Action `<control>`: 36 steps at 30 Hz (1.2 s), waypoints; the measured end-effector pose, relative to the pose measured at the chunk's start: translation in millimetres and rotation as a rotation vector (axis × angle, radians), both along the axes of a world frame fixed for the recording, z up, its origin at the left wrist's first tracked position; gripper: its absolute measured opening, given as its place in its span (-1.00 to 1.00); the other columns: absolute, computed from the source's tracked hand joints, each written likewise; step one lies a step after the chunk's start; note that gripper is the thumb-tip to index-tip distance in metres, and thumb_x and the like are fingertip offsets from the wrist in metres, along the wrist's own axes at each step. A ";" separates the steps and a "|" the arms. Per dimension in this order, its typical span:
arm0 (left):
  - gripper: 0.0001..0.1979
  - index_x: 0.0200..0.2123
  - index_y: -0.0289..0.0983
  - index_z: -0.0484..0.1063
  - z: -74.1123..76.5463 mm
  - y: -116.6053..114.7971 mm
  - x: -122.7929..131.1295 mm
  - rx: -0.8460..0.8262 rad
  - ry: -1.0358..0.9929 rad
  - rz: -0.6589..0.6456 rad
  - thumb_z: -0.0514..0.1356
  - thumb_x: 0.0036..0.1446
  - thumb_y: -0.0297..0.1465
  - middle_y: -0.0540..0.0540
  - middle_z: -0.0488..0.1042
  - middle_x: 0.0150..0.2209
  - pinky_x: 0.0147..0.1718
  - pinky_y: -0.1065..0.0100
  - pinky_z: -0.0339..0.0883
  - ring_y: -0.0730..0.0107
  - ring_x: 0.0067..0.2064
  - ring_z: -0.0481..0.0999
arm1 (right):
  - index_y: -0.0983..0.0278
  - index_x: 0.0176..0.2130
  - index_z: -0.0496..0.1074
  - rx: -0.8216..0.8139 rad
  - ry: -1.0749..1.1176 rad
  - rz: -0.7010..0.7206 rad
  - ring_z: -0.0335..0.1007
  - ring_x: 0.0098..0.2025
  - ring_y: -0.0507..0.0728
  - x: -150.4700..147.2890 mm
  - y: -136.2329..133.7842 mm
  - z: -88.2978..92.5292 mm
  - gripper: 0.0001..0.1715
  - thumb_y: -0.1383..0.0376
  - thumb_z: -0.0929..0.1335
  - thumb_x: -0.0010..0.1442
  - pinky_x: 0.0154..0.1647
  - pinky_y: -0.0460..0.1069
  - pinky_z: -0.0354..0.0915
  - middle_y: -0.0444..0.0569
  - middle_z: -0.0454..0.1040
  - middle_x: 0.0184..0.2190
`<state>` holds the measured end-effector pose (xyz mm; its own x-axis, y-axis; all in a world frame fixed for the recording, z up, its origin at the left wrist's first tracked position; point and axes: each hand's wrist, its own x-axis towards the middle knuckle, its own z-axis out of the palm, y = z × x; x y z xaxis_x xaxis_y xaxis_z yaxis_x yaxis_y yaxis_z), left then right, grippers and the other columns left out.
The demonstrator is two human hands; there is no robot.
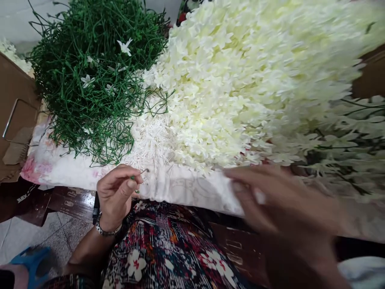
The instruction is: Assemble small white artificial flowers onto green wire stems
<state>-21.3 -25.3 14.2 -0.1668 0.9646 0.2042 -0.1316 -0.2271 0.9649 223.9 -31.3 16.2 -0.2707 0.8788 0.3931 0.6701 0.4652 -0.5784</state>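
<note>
Near the front edge of the cloth, my left hand pinches a thin green plastic flower stem between thumb and fingers. Its dark tip points right, and a bit of green also shows below the fingers. My right hand is smeared by motion at the front edge of the white petal pile; whether it holds anything is unclear. A tangled heap of green stems rises behind my left hand, with a few white blossoms caught in it. Between the heaps lie many thin white stamen-like strands.
A patterned pale cloth covers the work surface. At left stands a cardboard box with a wire handle. Assembled white flower sprays lie at right. A blue stool is on the tiled floor at lower left.
</note>
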 end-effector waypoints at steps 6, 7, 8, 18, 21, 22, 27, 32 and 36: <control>-0.91 -0.42 -0.24 0.41 -9.8 -9.5 4.9 -0.259 -0.267 -0.267 0.15 -0.05 -0.38 -0.01 0.38 -0.56 -0.54 0.38 0.29 0.47 -0.52 0.35 | 0.29 -0.14 0.25 -0.152 0.223 0.311 0.29 -0.35 0.01 -76.4 21.5 -6.7 -0.71 0.40 0.23 0.07 -0.38 -0.07 0.28 -0.01 0.36 -0.34; -0.92 -0.42 -0.24 0.41 -11.8 -11.6 4.9 -0.280 -0.268 -0.294 0.15 -0.05 -0.39 -0.01 0.39 -0.55 -0.51 0.35 0.30 0.46 -0.51 0.37 | 0.28 -0.21 0.29 -0.155 0.255 0.317 0.29 -0.38 -0.01 -76.8 20.4 -8.5 -0.77 0.42 0.22 0.07 -0.41 -0.08 0.27 -0.04 0.36 -0.40; -0.92 -0.42 -0.23 0.40 -12.9 -13.4 4.5 -0.298 -0.252 -0.326 0.14 -0.05 -0.40 -0.02 0.40 -0.53 -0.48 0.33 0.32 0.44 -0.49 0.38 | 0.28 -0.26 0.30 -0.144 0.267 0.314 0.28 -0.41 -0.02 -74.6 19.6 -10.0 -0.81 0.44 0.23 0.06 -0.43 -0.10 0.26 -0.07 0.36 -0.45; -0.59 -0.08 -0.30 0.22 2.6 -11.4 15.6 -0.082 0.708 -0.442 -0.06 -0.04 -0.62 -0.17 0.41 -0.20 -0.20 0.24 0.30 0.30 -0.19 0.40 | 0.29 -0.31 0.34 0.045 -0.266 0.481 0.27 -0.39 0.06 -62.3 21.7 -0.8 -0.83 0.43 0.23 0.05 -0.37 -0.01 0.25 -0.04 0.36 -0.47; -0.56 -0.07 -0.30 0.22 -8.1 -14.5 17.9 -0.133 0.645 -0.413 -0.08 -0.05 -0.65 -0.13 0.44 -0.30 -0.32 0.32 0.34 0.38 -0.32 0.43 | 0.31 -0.31 0.33 0.023 -0.219 0.497 0.27 -0.37 0.05 -70.1 22.2 0.1 -0.85 0.43 0.23 0.06 -0.34 -0.03 0.25 -0.02 0.36 -0.43; -0.59 -0.08 -0.31 0.23 -11.1 -16.3 16.0 -0.158 0.573 -0.397 -0.08 -0.03 -0.64 -0.11 0.44 -0.34 -0.36 0.35 0.34 0.42 -0.36 0.43 | 0.30 -0.28 0.32 0.011 -0.179 0.496 0.28 -0.35 0.04 -71.3 23.6 -0.6 -0.83 0.42 0.23 0.06 -0.33 -0.04 0.26 -0.02 0.37 -0.40; -0.81 -0.38 -0.35 0.34 -10.6 -22.6 -7.8 -0.301 0.199 -0.279 -0.05 0.06 -0.56 -0.06 0.39 -0.47 -0.43 0.41 0.33 0.50 -0.43 0.40 | 0.29 -0.25 0.32 0.089 -0.151 0.252 0.29 -0.35 0.02 -71.5 35.9 -10.2 -0.81 0.39 0.24 0.06 -0.36 -0.08 0.23 -0.04 0.38 -0.40; -0.89 -0.44 -0.31 0.24 -4.9 -20.6 -19.5 -0.423 0.029 -0.155 -0.04 0.07 -0.51 0.03 0.27 -0.55 -0.48 0.45 0.23 0.56 -0.51 0.33 | 0.30 -0.46 0.36 0.176 -0.430 0.182 0.23 -0.45 0.03 -85.6 41.2 -15.6 -0.82 0.40 0.20 0.08 -0.46 -0.07 0.12 -0.06 0.34 -0.54; -0.93 -0.44 -0.28 0.18 -11.9 -17.7 -12.7 -0.422 -0.074 -0.152 -0.04 0.06 -0.51 0.09 0.11 -0.62 -0.63 0.52 0.05 0.64 -0.63 0.12 | 0.30 -0.57 0.30 0.180 -0.578 0.154 0.18 -0.47 0.07 -105.8 44.4 -16.7 -0.75 0.33 0.19 0.08 -0.46 -0.03 0.06 -0.04 0.30 -0.59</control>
